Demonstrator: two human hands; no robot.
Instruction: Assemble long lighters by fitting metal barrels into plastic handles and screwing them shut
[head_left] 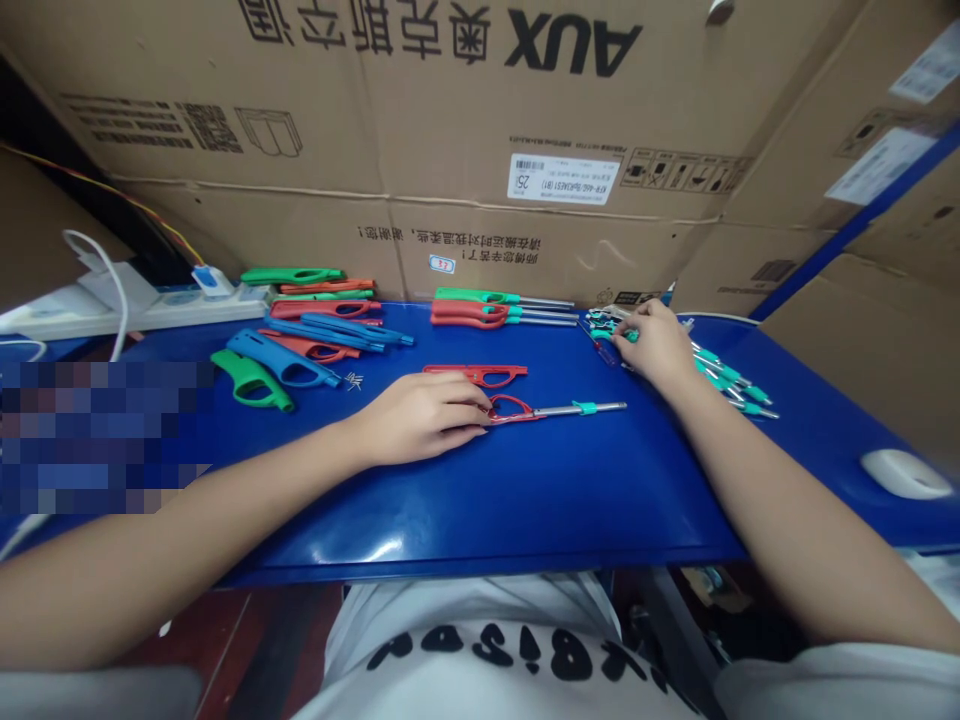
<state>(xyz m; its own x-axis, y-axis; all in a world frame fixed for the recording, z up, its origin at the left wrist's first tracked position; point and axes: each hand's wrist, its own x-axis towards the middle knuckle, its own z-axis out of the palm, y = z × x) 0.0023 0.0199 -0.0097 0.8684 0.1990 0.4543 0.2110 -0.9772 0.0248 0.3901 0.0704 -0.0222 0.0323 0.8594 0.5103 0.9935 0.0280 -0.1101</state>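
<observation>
My left hand [426,420] lies over a red long-neck lighter casing [513,408], fingers curled onto its handle end. From that casing a metal tube [559,410] with a teal collar points right. Just behind the hand lies a separate red casing half [501,376]. My right hand [654,340] reaches into a pile of small teal and metal parts [602,322], its thumb and fingers pinched together. What they pinch is mostly hidden. A small screwdriver [604,352] with a dark handle lies beside those fingertips. Metal tubes with teal ends [731,380] lie right of the hand.
Green, red and blue lighter casings [289,365] are heaped at the left, near small screws [354,381]. Several lighters with tubes [472,310] lie at the back. A cardboard box [450,220] walls the blue table [570,500]. A power strip [142,308] and white mouse [905,473] flank it.
</observation>
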